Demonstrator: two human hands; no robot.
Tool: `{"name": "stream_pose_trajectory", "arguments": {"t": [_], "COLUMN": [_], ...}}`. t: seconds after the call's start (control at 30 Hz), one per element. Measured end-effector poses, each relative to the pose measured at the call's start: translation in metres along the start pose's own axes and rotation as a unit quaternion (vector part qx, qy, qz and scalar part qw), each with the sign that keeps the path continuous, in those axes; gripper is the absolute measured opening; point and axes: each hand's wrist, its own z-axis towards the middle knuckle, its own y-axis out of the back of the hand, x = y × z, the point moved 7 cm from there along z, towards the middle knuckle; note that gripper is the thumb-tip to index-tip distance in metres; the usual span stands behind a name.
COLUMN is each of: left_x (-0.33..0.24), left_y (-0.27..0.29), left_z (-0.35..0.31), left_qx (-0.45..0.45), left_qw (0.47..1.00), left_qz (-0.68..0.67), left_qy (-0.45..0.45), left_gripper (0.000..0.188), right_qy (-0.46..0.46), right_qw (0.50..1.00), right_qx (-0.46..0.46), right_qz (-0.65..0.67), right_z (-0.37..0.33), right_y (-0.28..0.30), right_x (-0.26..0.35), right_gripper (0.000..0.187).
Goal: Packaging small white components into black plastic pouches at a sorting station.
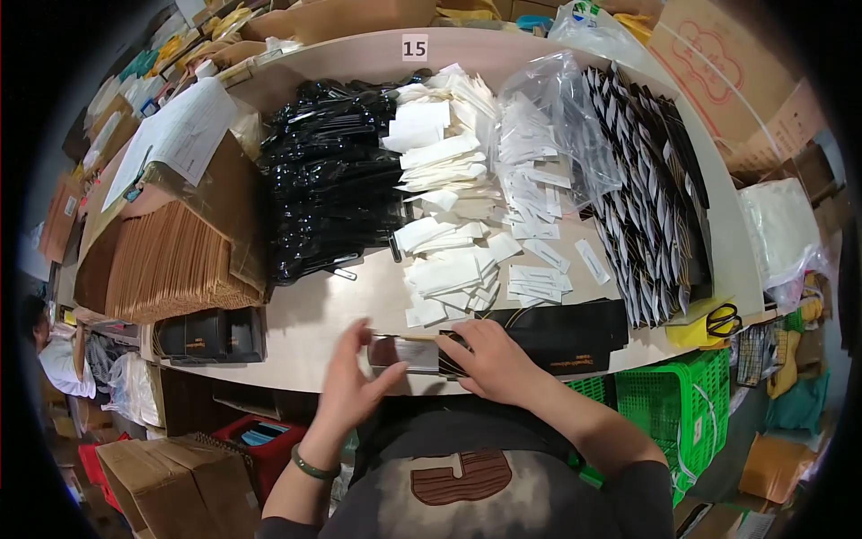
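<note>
My right hand (pixel 489 357) grips a black printed sleeve at the table's near edge, its fingers curled over the top. From the sleeve's left end shows a clear, shiny packet (pixel 415 353) with a dark brownish patch. My left hand (pixel 352 382) is beside that end, thumb and fingers spread apart with nothing plainly gripped; a green bangle (pixel 314 465) circles its wrist. Under and right of my right hand lie flat black sleeves (pixel 575 340) with gold lines. Beyond my hands lie white paper-wrapped packets (pixel 440 274) and small white sachets (pixel 536 286).
Black plastic-wrapped cutlery (pixel 328 171) is heaped at left centre, beside a carton of brown card sleeves (pixel 171 265). Filled black sleeves (pixel 642 207) stand in rows at right, near a clear plastic bag (pixel 561 117). Scissors (pixel 721 320) lie at the right edge, above a green crate (pixel 669 413).
</note>
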Motion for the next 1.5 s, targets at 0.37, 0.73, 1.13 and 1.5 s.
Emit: {"name": "stream_pose_trajectory", "arguments": {"t": [0.37, 0.73, 1.13, 1.5], "left_x": [-0.044, -0.005, -0.05, 0.006], "left_y": [0.003, -0.004, -0.088, -0.041], "left_z": [-0.016, 0.04, -0.006, -0.011], "left_qx": [-0.078, 0.084, 0.319, 0.063], "left_qw": [0.935, 0.99, 0.922, 0.996], "left_qz": [0.219, -0.109, -0.218, 0.028], "left_qy": [-0.268, 0.042, -0.032, -0.058], "left_gripper": [0.106, 0.04, 0.038, 0.073], "right_qy": [0.084, -0.047, 0.025, -0.325], "right_qw": [0.99, 0.927, 0.983, 0.943], "right_qx": [-0.108, -0.173, -0.114, 0.069], "right_qz": [0.04, -0.329, -0.142, -0.015], "right_z": [0.006, -0.034, -0.026, -0.015], "right_y": [-0.003, 0.287, 0.012, -0.017], "right_x": [0.016, -0.113, -0.031, -0.058], "right_gripper": [0.023, 0.015, 0.034, 0.021]}}
